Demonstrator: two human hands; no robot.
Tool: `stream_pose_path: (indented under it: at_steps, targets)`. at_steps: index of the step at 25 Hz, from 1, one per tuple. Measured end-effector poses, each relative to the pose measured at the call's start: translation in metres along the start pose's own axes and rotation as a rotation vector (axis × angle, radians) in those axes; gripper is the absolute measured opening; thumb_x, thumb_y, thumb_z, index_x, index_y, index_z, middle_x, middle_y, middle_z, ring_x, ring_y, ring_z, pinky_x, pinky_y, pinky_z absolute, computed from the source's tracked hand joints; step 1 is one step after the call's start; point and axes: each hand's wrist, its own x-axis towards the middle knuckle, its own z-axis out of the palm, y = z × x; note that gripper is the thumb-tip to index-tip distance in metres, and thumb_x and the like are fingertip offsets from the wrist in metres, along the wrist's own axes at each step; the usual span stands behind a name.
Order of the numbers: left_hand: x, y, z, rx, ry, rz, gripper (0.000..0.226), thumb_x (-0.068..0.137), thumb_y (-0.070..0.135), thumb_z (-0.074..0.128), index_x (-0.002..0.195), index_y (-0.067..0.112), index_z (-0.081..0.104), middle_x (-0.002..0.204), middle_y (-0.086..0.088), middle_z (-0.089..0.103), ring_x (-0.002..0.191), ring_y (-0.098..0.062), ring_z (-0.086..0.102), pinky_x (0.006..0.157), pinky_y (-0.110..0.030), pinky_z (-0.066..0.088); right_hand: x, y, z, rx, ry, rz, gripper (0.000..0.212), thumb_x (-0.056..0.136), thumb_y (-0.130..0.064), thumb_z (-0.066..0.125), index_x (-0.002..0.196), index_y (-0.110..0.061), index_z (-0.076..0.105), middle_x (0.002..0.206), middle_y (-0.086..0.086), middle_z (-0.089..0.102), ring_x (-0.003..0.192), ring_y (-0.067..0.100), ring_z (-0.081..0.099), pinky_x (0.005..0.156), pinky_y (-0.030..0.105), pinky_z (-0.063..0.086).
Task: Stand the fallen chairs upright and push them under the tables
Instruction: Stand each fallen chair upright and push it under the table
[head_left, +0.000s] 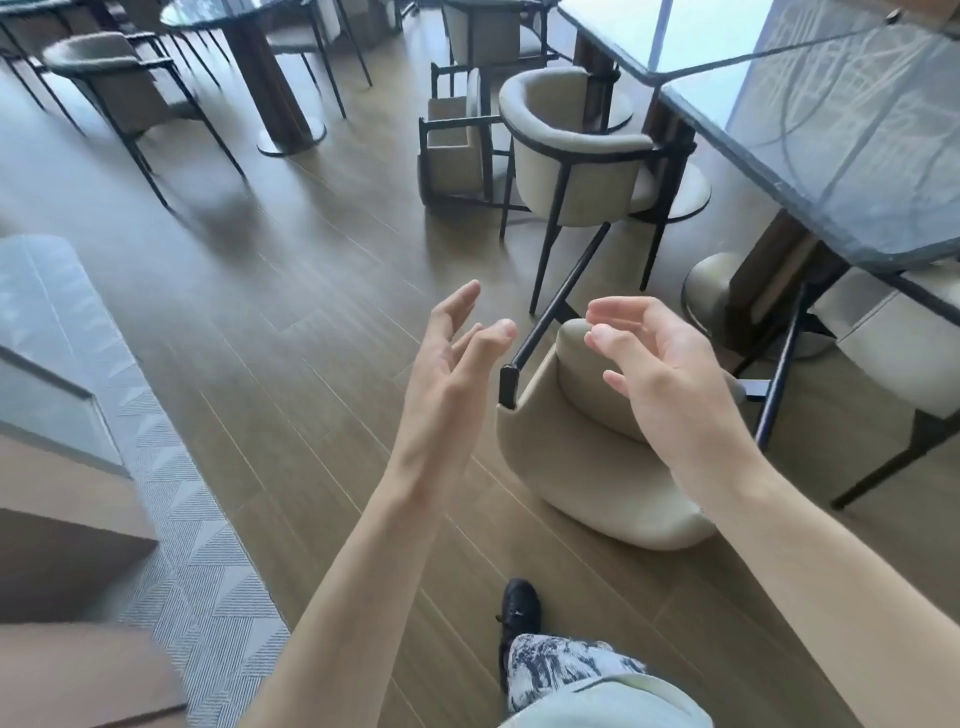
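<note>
Reaching out over the wood floor (270, 332), the left hand (447, 384) has fingers straight and spread, holding nothing, just left of the near fallen chair (587, 467). That beige chair lies tipped over beside the glass table (841, 156), black legs pointing up and away, with the right hand (660, 374) above it, fingers loosely curled, gripping nothing. Farther back, a second fallen chair (457, 150) lies on its side behind an upright chair (576, 156) at the table.

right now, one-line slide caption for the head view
Both open hands, left and right, reach toward a fallen beige upholstered chair on the wood floor beside a dark glass-topped table.
</note>
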Motion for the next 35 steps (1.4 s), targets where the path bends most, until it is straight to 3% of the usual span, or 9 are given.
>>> stream_pose_path:
  at_steps: [6,11,18,21,26,29,35]
  targets:
    - [0.062,0.002,0.004,0.005,-0.127,0.008,0.071,0.072,0.061,0.059,0.141,0.044,0.049,0.122,0.044,0.056,0.127,0.016,0.046,0.105,-0.025,0.042,0.04,0.001,0.008,0.038,0.129,0.034,0.017,0.097,-0.028,0.06,0.112,-0.034,0.067,0.115,-0.017,0.068,0.108,-0.011,0.06,0.106,0.039,0.048]
    - [0.101,-0.003,0.021,-0.037,-0.217,0.006,0.073,0.072,0.058,0.06,0.142,0.039,0.05,0.127,0.039,0.056,0.127,0.014,0.047,0.108,-0.025,0.041,0.056,0.006,0.003,0.035,0.237,0.047,0.023,0.092,-0.035,0.058,0.114,-0.034,0.066,0.115,-0.018,0.069,0.109,-0.011,0.06,0.105,0.037,0.048]
    - [0.136,-0.001,0.06,-0.049,-0.431,0.013,0.067,0.07,0.058,0.059,0.135,0.043,0.053,0.113,0.046,0.06,0.127,0.01,0.051,0.106,-0.025,0.042,0.061,0.006,-0.004,0.071,0.424,0.089,0.021,0.099,-0.021,0.058,0.115,-0.031,0.066,0.117,-0.016,0.069,0.11,-0.01,0.06,0.105,0.033,0.048]
    - [0.146,-0.011,0.07,-0.06,-0.516,0.001,0.057,0.076,0.052,0.061,0.132,0.045,0.054,0.119,0.038,0.062,0.129,0.006,0.052,0.109,-0.028,0.041,0.065,0.01,0.001,0.061,0.513,0.109,0.021,0.099,-0.018,0.058,0.114,-0.029,0.067,0.115,-0.015,0.069,0.107,-0.011,0.061,0.101,0.029,0.049]
    - [0.163,-0.036,0.08,-0.204,-0.458,-0.12,0.045,0.083,0.038,0.059,0.128,0.033,0.064,0.129,0.018,0.067,0.124,-0.004,0.06,0.111,-0.04,0.044,0.068,0.02,0.019,0.128,0.624,0.16,0.022,0.098,-0.014,0.059,0.112,-0.029,0.068,0.108,-0.024,0.071,0.109,-0.01,0.062,0.103,0.027,0.048]
    - [0.183,-0.052,0.093,-0.276,-0.437,-0.159,0.045,0.084,0.035,0.057,0.127,0.027,0.066,0.128,0.014,0.069,0.118,-0.007,0.065,0.104,-0.037,0.047,0.084,0.033,0.02,0.178,0.654,0.157,0.022,0.098,-0.015,0.059,0.112,-0.028,0.068,0.107,-0.028,0.07,0.108,-0.011,0.062,0.102,0.027,0.049]
    - [0.213,-0.108,0.115,-0.331,-0.4,-0.194,0.04,0.087,0.032,0.055,0.124,0.023,0.067,0.127,0.004,0.071,0.113,-0.012,0.069,0.091,-0.029,0.048,0.117,0.085,0.012,0.28,0.728,0.191,0.021,0.098,-0.014,0.058,0.113,-0.022,0.07,0.109,-0.016,0.073,0.112,0.001,0.065,0.105,0.037,0.049]
